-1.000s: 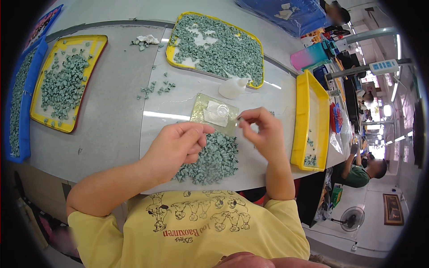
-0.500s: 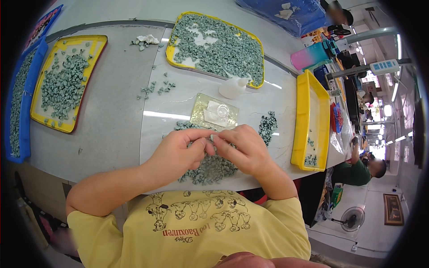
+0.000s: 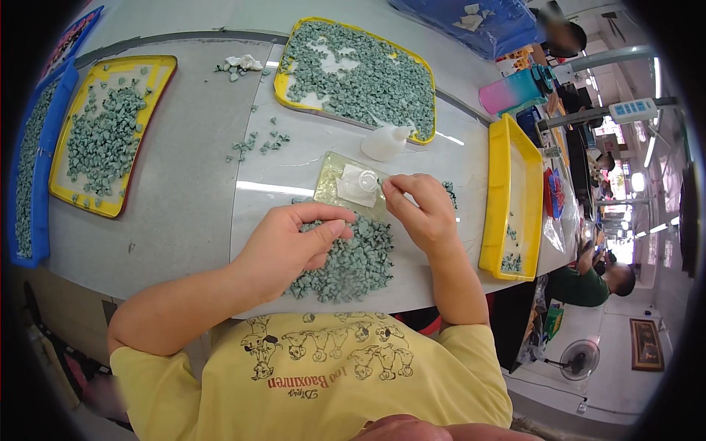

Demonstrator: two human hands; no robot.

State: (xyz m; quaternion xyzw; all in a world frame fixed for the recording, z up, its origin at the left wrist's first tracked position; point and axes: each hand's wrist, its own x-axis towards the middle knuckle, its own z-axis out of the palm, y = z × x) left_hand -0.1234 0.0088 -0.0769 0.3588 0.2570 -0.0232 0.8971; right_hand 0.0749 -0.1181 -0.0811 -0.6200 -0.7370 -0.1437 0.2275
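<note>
My right hand (image 3: 424, 213) has its thumb and forefinger pinched on a small green piece (image 3: 381, 181). It is at the edge of a small clear round dish (image 3: 368, 181), on white paper over a pale green pad (image 3: 329, 185). My left hand (image 3: 294, 241) is closed, thumb against fingers, left of a heap of small grey-green pieces (image 3: 351, 261); whatever it holds is hidden. Beyond the pad a white squeeze bottle (image 3: 384, 145) stands near a yellow-rimmed tray (image 3: 283, 92) covered with the same pieces.
At left are another yellow tray (image 3: 170, 73) of pieces and a blue bin (image 3: 44, 169). Loose pieces (image 3: 257, 144) and crumpled tissue (image 3: 244, 63) lie on the table. A yellow bin (image 3: 498, 198) and a pink-and-teal bottle (image 3: 507, 91) stand at right. Other people are farther right.
My hands have parted from their meeting point over the heap. My right hand has moved right and forward to the clear dish; my left stays near the heap, which shows more now.
</note>
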